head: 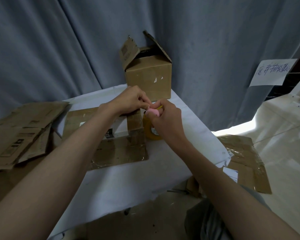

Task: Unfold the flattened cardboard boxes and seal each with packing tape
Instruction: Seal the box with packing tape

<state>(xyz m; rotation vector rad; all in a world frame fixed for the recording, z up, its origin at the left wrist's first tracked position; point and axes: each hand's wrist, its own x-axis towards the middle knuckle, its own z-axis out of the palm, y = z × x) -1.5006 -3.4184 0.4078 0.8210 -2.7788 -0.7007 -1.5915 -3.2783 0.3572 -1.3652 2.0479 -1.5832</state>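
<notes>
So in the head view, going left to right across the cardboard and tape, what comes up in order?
Pile of flattened boxes → flat box on the white table → roll of tape → flattened cardboard off the table's right edge. The open box stands farther back, so I leave it out.

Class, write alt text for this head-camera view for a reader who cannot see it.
Both hands, left hand and right hand, pinch a small pink object above a tape roll and a flattened box on a white table. An open box stands behind.
</notes>
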